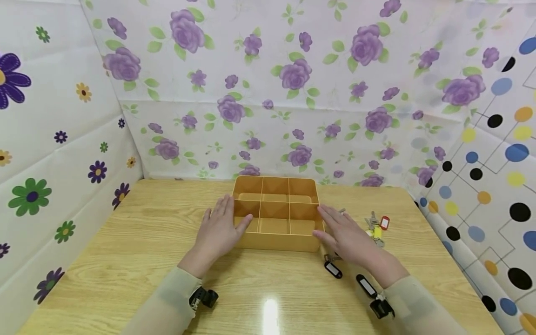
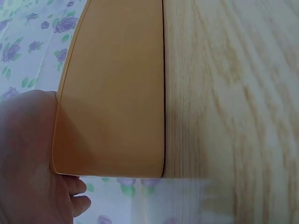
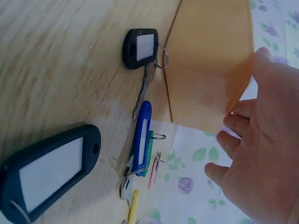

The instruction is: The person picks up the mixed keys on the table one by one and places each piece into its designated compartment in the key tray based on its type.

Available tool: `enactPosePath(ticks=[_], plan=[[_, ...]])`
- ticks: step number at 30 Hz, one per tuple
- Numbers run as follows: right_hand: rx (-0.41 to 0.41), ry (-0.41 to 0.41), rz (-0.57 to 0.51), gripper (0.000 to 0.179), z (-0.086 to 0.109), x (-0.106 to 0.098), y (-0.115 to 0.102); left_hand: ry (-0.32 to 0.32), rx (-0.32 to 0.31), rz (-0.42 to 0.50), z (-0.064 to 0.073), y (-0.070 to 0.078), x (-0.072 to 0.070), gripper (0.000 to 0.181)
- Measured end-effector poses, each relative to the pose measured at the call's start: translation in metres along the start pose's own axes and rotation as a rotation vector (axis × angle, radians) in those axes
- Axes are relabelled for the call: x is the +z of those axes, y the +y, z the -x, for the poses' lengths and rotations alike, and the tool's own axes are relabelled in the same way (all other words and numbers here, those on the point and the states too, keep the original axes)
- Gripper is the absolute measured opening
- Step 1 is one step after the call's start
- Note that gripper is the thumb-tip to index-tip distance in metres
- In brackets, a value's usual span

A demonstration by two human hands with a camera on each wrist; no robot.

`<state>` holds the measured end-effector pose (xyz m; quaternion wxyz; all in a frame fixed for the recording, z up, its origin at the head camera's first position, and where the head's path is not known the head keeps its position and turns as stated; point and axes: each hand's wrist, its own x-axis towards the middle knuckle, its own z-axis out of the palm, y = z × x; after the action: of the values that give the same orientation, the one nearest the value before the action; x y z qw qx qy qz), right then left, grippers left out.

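An orange plastic organizer box [image 1: 276,242] with two rows of three compartments stands upright on the wooden table; its compartments hold nothing. My left hand [image 1: 215,230] lies at the box's left side, fingers extended forward and thumb reaching over the near left compartment. In the left wrist view that hand rests at the rim of the box wall [image 2: 112,93]. At the right side, my right hand [image 1: 349,237] touches the rim with its fingertips, thumb at the near right corner. Just below it is a key with a black tag [image 1: 333,269].
Another black key tag [image 1: 366,286] lies under my right wrist. Farther right sit keys with a red tag [image 1: 385,223] and a yellow tag [image 1: 378,232]. A blue tag [image 3: 142,140] and green tag [image 3: 148,151] show in the right wrist view. Flowered cloth [image 1: 268,139] hangs behind the table.
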<state>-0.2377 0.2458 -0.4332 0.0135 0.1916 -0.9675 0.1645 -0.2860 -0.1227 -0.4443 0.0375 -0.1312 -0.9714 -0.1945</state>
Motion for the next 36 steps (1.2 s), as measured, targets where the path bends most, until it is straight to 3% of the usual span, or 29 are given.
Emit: enactPosePath(ticks=[14,24,36], plan=[[0.017,0.069,0.022,0.077,0.023,-0.019,0.018,0.015,0.021,0.033,-0.003,-0.001,-0.004,0.098],[-0.011,0.094,0.062,0.076,0.041,-0.017,0.028,-0.001,0.032,0.054,-0.003,-0.001,0.000,0.096],[0.000,0.068,0.104,0.075,0.077,-0.014,0.049,-0.006,0.026,0.049,-0.002,-0.002,0.001,0.097]])
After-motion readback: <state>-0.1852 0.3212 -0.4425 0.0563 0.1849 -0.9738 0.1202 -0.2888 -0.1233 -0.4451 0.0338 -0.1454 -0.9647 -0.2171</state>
